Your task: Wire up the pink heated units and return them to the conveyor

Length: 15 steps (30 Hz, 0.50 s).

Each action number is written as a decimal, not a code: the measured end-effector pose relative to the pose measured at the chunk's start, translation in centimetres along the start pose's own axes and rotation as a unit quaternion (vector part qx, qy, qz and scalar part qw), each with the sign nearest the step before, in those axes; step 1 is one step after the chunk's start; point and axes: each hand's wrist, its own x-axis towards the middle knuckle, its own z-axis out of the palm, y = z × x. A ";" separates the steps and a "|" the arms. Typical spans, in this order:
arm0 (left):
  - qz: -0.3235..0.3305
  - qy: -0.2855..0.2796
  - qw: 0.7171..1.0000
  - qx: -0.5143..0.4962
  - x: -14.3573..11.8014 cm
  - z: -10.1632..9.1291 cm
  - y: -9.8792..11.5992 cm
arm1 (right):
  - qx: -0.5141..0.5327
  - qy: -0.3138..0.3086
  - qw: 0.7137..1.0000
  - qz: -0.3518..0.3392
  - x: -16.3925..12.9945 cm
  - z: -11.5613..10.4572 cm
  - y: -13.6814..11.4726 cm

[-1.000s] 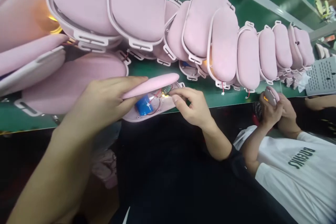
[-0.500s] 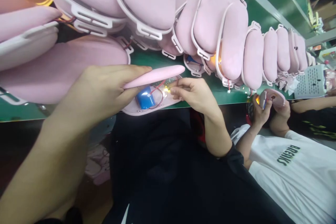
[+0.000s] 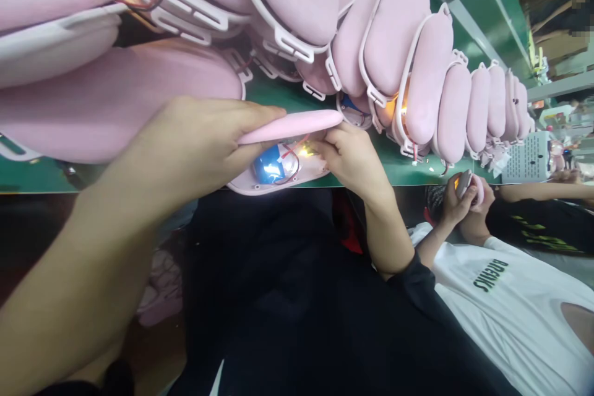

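A long green work table (image 3: pixel 417 167) is filled with rows of soft pink padded shells (image 3: pixel 417 43), and those at the left are cut off by the picture's edge. A pink oval half-open case (image 3: pixel 288 148) is gripped by the curled fingers of the left hand (image 3: pixel 199 148). A blue battery (image 3: pixel 269 168) and red wires (image 3: pixel 292 154) are seen just under those fingers. The case's far end is pinched by the right hand (image 3: pixel 350 158), whose fingertips are hidden. A co-worker's hands (image 3: pixel 457 198) are seen farther right, closed on a small pink thing that is hard to make out.

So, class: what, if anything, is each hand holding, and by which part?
The left hand pinches the pink cover at its near end; the right hand grips the far end of the open shell.
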 end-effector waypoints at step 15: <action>-0.162 -0.073 0.983 0.044 1.2 -0.6 3.0 | -0.087 -0.107 0.987 0.087 3.5 -1.7 -1.8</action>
